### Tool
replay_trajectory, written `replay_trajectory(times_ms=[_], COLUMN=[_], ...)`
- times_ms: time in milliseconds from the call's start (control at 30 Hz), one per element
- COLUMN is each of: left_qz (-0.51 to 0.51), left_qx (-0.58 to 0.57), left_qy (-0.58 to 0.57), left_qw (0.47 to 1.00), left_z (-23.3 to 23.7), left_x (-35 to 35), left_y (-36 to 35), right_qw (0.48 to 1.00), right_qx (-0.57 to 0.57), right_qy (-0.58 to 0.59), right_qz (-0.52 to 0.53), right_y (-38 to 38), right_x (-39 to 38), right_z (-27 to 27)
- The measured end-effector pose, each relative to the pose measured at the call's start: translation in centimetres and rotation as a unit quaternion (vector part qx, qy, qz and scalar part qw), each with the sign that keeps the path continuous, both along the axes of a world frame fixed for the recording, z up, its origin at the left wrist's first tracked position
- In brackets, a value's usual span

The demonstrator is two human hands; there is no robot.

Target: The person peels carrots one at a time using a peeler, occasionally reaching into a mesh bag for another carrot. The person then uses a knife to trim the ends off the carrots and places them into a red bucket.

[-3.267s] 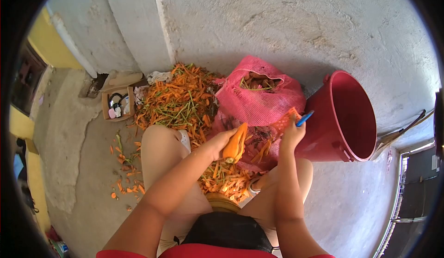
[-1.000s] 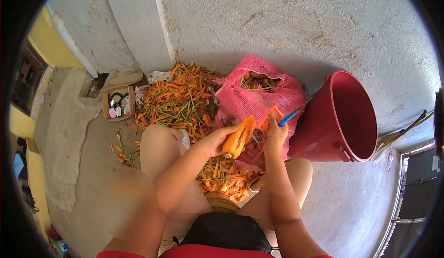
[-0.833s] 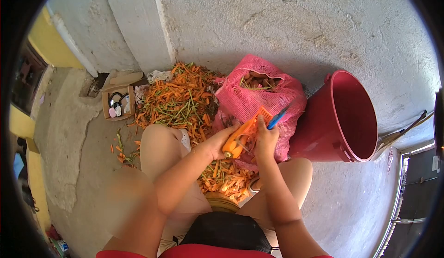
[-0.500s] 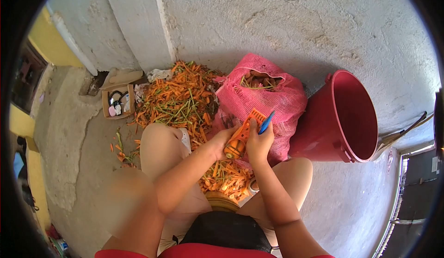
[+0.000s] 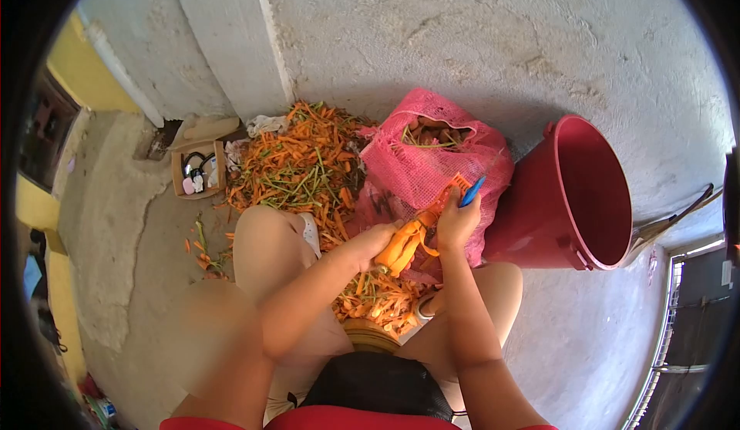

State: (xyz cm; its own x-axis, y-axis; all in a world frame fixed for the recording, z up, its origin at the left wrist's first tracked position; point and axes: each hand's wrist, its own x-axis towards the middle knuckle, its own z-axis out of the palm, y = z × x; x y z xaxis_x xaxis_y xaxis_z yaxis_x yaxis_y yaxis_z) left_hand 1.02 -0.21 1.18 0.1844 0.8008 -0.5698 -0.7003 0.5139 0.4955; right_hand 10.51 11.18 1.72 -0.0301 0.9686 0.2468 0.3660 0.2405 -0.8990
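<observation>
My left hand [image 5: 375,245] is closed around the lower end of a carrot [image 5: 397,252], its bright orange flesh bare in long strips. In my right hand [image 5: 459,228] is an orange peeler [image 5: 456,186], its flat body right at the carrot's upper end. A slim blue handle [image 5: 472,191] sticks up from the same hand; what it belongs to is hidden by the fingers. A curl of peel [image 5: 428,246] hangs beside the carrot. Just beyond my hands stands a pink mesh sack [image 5: 439,164] with carrots [image 5: 433,133] showing in its opening.
A heap of orange and green peelings [image 5: 297,164] lies against the wall, and more peelings [image 5: 385,299] lie between my legs. To the right leans a large red bucket [image 5: 532,206]. An open cardboard box [image 5: 199,193] with small items sits at the left.
My right hand with the peeler has moved up and right, away from my left hand. More of the carrot shows, and a curl of peel now hangs from it.
</observation>
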Motion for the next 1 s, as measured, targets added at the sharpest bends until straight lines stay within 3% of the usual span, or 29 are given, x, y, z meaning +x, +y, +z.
replay_trajectory(times_ms=[100, 167, 233, 300, 433, 467, 567, 633, 733, 833, 967, 1000], left_qz=[-0.016, -0.027, -0.025, -0.014, -0.009, -0.001, 0.002, -0.016, -0.123, -0.13, -0.15, -0.105], left_qx=[0.036, -0.003, -0.017, -0.005, -0.012, -0.003, 0.036, 0.073, 0.084, 0.04, 0.072, 0.071], left_qy=[-0.01, 0.062, 0.096, 0.088, 0.055, 0.095, 0.22, 0.309, 0.633, 0.785, 0.596, 0.509], left_qw=[0.999, 0.998, 0.995, 0.996, 0.998, 0.995, 0.975, 0.948, 0.759, 0.604, 0.785, 0.851], left_z=[0.3, 0.1, 0.2, 0.4, 0.9, 0.7, -0.6, -0.7, 0.9, -0.3, 0.4, 0.7], left_x=[-0.2, 0.0, -0.2, -0.7, -2.0, -2.0, -1.8, -1.8, -2.2, -2.4, -4.0, -3.7], left_y=[0.4, 0.1, -0.1, -0.2, -0.2, -0.2, 0.3, 0.3, -0.5, -1.0, -0.5, -0.4], right_qw=[0.998, 0.991, 0.983, 0.975, 0.985, 0.982, 0.984, 0.991, 0.992, 0.996, 0.993, 0.991], right_qx=[0.026, 0.071, 0.044, -0.043, 0.015, -0.004, -0.055, -0.026, -0.033, 0.038, -0.013, -0.021], right_qy=[-0.012, -0.018, 0.047, 0.084, 0.118, 0.173, 0.167, 0.128, 0.122, 0.083, 0.12, 0.134], right_qz=[-0.052, -0.114, -0.174, -0.201, -0.126, -0.069, -0.005, 0.009, 0.02, 0.0, -0.003, 0.001], right_y=[2.2, 4.3, 8.3, 8.9, 6.9, 6.2, 3.4, 2.3, 1.0, 1.2, 1.5, 1.5], right_x=[0.6, 1.6, 4.2, 5.5, 4.1, 3.6, 2.0, 1.4, 1.2, 1.4, 1.7, 1.7], right_z=[-2.0, -2.9, -6.2, -4.9, -4.0, -3.8, -1.7, -1.4, -0.4, 0.1, 0.1, 0.2])
